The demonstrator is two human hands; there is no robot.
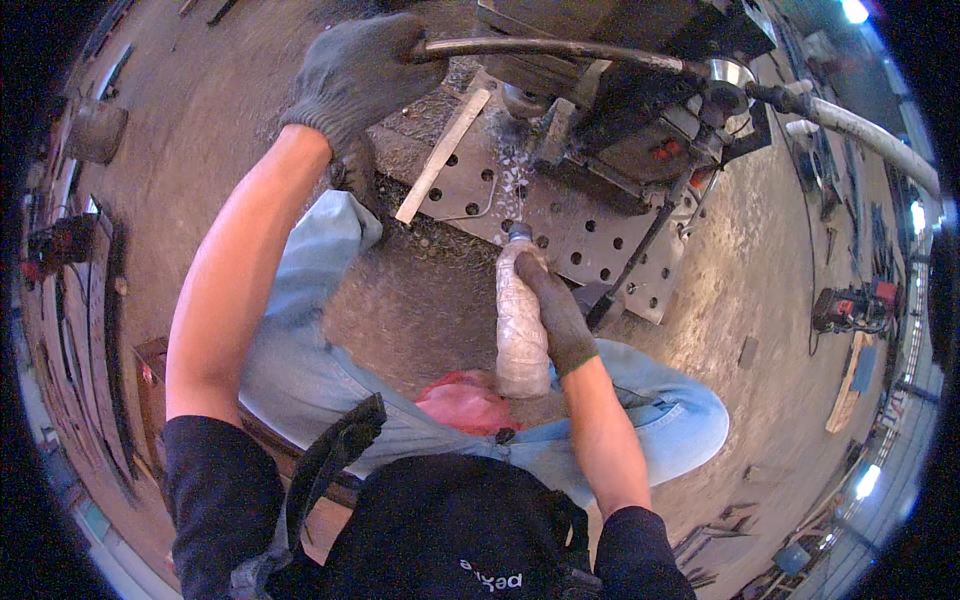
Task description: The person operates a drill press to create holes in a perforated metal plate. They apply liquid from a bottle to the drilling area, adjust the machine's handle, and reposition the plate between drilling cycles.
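My left hand (365,75), in a grey knit glove, is wrapped round the end of a long metal lever (560,48). The lever runs right to the round hub (728,85) of a dark drilling machine (640,135). Gloved too, my right hand (556,308) grips a clouded, crumpled plastic bottle (515,325), its dark cap pointing away from me. Whitish liquid streaks (513,178) lie between the cap and the machine's underside. Below the machine is a steel plate (560,215) with several round holes. The drill tip itself is hard to make out.
A pale wooden strip (443,155) lies across the plate's left side, near a thin bent rod (480,207). Dark metal shavings litter the floor around it. A pink bag-like thing (467,400) sits between my legs. At right, a red-and-black tool (855,308) stands on the floor.
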